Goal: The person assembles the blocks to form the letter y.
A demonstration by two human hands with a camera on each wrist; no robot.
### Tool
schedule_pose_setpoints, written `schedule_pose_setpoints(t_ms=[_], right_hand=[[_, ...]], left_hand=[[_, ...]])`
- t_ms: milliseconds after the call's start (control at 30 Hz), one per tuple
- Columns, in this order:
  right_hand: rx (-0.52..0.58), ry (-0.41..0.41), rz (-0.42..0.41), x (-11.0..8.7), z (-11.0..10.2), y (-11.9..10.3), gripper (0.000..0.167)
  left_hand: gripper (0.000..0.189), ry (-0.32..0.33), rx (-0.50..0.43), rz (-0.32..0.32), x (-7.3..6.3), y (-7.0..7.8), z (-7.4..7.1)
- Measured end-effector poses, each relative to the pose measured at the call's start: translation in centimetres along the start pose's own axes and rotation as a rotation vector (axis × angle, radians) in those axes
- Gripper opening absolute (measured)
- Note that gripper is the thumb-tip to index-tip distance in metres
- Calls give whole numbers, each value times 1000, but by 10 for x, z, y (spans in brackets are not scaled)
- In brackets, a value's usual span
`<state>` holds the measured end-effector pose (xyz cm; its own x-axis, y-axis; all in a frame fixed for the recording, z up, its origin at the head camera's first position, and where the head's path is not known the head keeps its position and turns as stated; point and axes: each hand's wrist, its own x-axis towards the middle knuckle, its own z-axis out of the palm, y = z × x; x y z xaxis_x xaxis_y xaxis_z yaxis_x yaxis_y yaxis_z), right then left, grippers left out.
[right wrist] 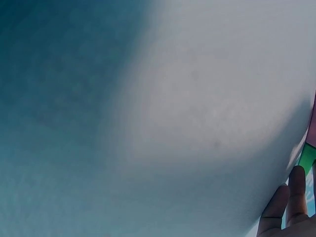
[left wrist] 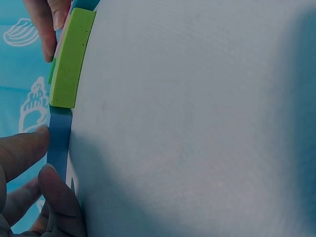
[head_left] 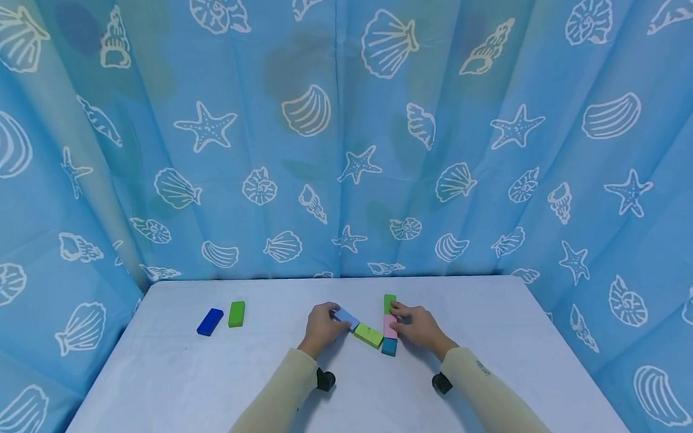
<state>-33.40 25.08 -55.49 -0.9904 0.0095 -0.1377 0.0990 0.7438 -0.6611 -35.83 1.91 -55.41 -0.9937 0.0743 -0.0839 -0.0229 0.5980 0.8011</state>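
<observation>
A row of small rectangular blocks forms a V on the table. My left hand (head_left: 320, 329) pinches the light blue block (head_left: 345, 318), which tops the left arm of the V. Below it, end to end, lies a lime-green block (head_left: 368, 335). The right arm has a green block (head_left: 390, 302) at the far end, a pink block (head_left: 390, 327) in the middle and a teal block (head_left: 389, 347) nearest me. My right hand (head_left: 420, 328) holds the pink block from the right, its upper fingers by the green one. In the left wrist view, thumb and finger meet the light blue block (left wrist: 59, 140).
On the left of the white table (head_left: 154, 387) lie a dark blue block (head_left: 210, 322) and another green block (head_left: 236, 314), apart from each other. A blue shell-patterned curtain (head_left: 358, 209) hangs behind the table and along both sides.
</observation>
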Motion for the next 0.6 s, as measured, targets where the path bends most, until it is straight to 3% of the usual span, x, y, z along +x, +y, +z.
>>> schedule_pose_setpoints(t_ms=[233,433,600], right_hand=[[13,13,-11,-1,0,0,46],[-5,-2,12,-7,5,6,46],[-12,26,-32,-1,4,4,45]], left_hand=[[43,21,-1,23,-1,0,0],[44,-16,-28,17,-8,-6,4],[44,-4,-50,20,-3,-5,2]])
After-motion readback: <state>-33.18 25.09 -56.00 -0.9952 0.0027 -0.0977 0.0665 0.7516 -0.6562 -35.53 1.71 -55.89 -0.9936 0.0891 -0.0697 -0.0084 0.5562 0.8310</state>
